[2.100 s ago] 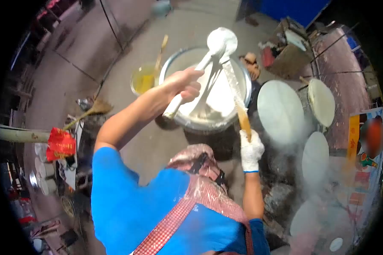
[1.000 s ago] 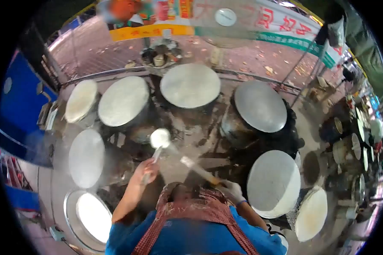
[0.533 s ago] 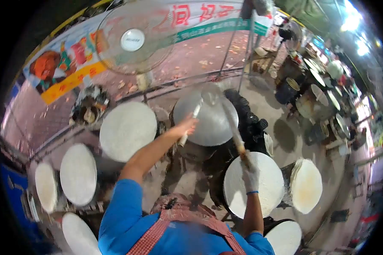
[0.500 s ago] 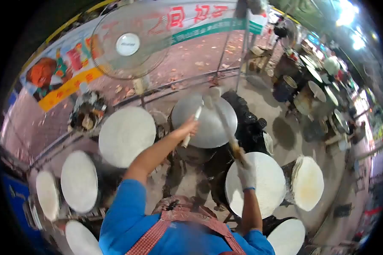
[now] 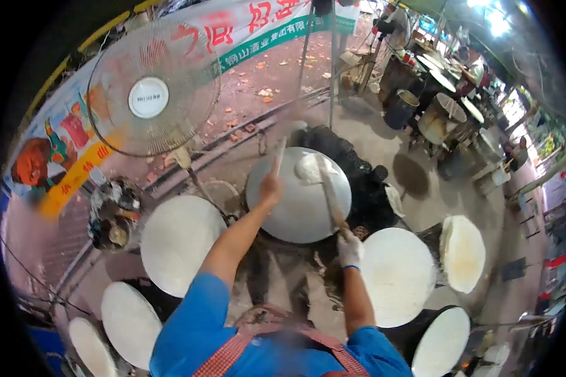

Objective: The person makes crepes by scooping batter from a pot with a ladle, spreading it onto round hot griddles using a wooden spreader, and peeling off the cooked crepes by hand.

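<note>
A round grey griddle [image 5: 286,210] lies in front of me, with a patch of white batter [image 5: 308,168] on its far right part. My left hand [image 5: 271,190] is bare and closed around a pale stick-like tool [image 5: 281,154], held upright over the griddle's left side. Its far end is blurred. My right hand [image 5: 349,249], in a white glove, grips a long wooden-handled tool [image 5: 334,204]. That tool reaches across the griddle to the batter, and its far end cannot be made out clearly.
Round griddles with white sheets stand on both sides, one at left [image 5: 181,245] and one at right [image 5: 397,276]. A stack of pale flatbreads [image 5: 463,254] is farther right. A fan [image 5: 148,97] stands front left. Black lumpy material [image 5: 343,154] borders the griddle. A person works far right.
White batter now shows on the griddle, which was bare before. The right-hand tool's far end has come down to it. My left hand has shifted slightly left. The view has turned somewhat.
</note>
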Tool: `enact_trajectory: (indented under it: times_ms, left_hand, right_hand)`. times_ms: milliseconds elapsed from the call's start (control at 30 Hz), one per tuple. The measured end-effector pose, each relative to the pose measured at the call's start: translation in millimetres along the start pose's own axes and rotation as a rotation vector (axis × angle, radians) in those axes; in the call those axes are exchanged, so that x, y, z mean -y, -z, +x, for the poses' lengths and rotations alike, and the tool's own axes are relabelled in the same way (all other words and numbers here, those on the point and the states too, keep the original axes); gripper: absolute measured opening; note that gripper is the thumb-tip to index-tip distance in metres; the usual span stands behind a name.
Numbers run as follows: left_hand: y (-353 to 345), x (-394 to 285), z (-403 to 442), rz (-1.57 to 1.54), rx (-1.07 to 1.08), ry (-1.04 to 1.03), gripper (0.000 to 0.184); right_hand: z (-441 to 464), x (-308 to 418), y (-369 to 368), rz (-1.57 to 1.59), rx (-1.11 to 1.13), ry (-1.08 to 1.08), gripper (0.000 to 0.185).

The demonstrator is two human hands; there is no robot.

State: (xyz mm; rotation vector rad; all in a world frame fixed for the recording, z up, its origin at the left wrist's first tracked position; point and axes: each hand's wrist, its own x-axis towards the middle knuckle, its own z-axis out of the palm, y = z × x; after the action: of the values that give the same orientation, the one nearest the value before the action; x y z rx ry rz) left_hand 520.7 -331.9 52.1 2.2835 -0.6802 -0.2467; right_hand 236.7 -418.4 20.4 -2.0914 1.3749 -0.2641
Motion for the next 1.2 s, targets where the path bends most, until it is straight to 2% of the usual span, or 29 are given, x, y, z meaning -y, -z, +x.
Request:
enact_trajectory:
  times_ms: [33,67,133,200,233,267,333,367,400,467,567,600,633,667,700,800,833,867,900,967,1000,1067,1100,1167,1200]
  left_hand:
    - [8.8,-3.0,8.5,-0.069,-0.015,0.019,0.068]
    - [14.2,4.8,11.8,-0.106,-0.108,-0.098,0.069]
    - [20.5,41.1,-5.5,-0.209,-0.265,-0.313,0.071]
    - [24.4,88.4,-43.0,-0.178,-0.145,-0.339,0.069]
    - [29.4,113.4,-68.8,-0.149,-0.083,-0.348,0.069]
    - [34.5,134.6,-97.9,-0.231,0.049,-0.164,0.070]
    - [52.4,170.2,-146.7,-0.180,0.081,-0.169,0.071]
    - [78.2,150.5,-168.5,-0.284,0.208,0.019,0.070]
    - [81.0,161.8,-180.6,-0.290,0.216,0.045,0.069]
    - [81.3,175.9,-195.9,-0.294,0.204,0.057,0.068]
    - [92.6,170.5,-205.3,-0.213,0.100,-0.088,0.066]
    - [99.9,174.1,-213.7,-0.196,0.134,-0.066,0.067]
    - [105.5,174.3,-211.5,-0.183,0.153,-0.066,0.068]
    - [105.5,171.5,-204.1,-0.181,0.165,-0.074,0.070]
    - [100.2,178.1,-204.2,-0.159,0.144,-0.073,0.068]
    - [92.8,179.9,-208.3,-0.149,0.145,0.000,0.068]
    - [86.2,186.1,-209.6,-0.188,0.065,-0.123,0.070]
    - [88.8,177.4,-211.5,-0.180,0.069,-0.092,0.072]
    - [90.0,168.0,-212.2,-0.179,0.083,-0.062,0.072]
    - [89.0,172.1,-215.3,-0.141,0.068,-0.045,0.070]
    - [80.4,178.8,-214.6,-0.115,0.043,-0.060,0.068]
    - [73.6,177.2,-218.0,-0.095,0.015,-0.035,0.070]
    - [73.3,175.5,-222.2,-0.104,0.015,-0.004,0.070]
    - [69.6,167.5,-226.5,-0.141,0.005,0.054,0.070]
    - [71.0,161.4,-236.0,-0.231,0.026,0.158,0.069]
  right_hand:
    - [9.8,-17.3,-13.7,0.135,-0.135,0.109,0.028]
    - [24.9,-24.7,-40.1,0.593,-0.142,0.176,0.028]
    - [29.4,4.2,-73.9,0.709,-0.090,0.074,0.031]
    - [47.4,40.9,-65.6,0.356,0.081,0.098,0.035]
    - [45.0,48.8,-44.1,0.234,-0.039,0.165,0.036]
    - [34.7,45.3,-21.3,0.115,-0.153,0.228,0.038]
    - [25.2,24.9,-3.7,0.476,-0.032,0.082,0.034]
    - [29.3,4.6,-45.9,1.164,-0.075,-0.086,0.032]
    - [24.5,-1.7,-73.4,1.138,-0.094,-0.136,0.033]
    - [16.9,33.8,-116.3,0.678,-0.215,0.094,0.033]
    - [28.2,44.2,-91.2,0.790,0.081,0.023,0.028]
    - [23.1,43.5,-57.7,0.867,0.127,0.130,0.028]
    - [-12.7,75.9,-1.9,1.294,0.297,-0.205,0.026]
    - [20.2,22.4,-24.6,0.961,0.006,0.067,0.023]
    - [17.6,23.1,-28.2,0.854,-0.010,0.091,0.022]
    - [24.5,18.1,-97.8,0.849,0.112,-0.048,0.021]
    - [15.2,36.1,-77.4,0.913,0.214,-0.059,0.022]
    - [7.3,54.0,-52.7,0.979,0.322,-0.067,0.024]
    - [18.2,40.0,-42.5,0.928,0.234,0.123,0.026]
    - [31.9,26.7,16.0,0.910,0.355,-0.202,0.025]
    - [43.1,23.8,22.7,1.067,0.277,-0.244,0.022]
    - [72.5,11.9,-3.6,0.963,0.225,-0.295,0.023]
    - [71.9,3.2,-21.3,0.894,0.357,-0.111,0.020]
    - [60.5,25.8,-13.9,0.890,0.596,-0.258,0.018]
    - [57.7,27.2,3.5,0.891,0.624,-0.278,0.018]
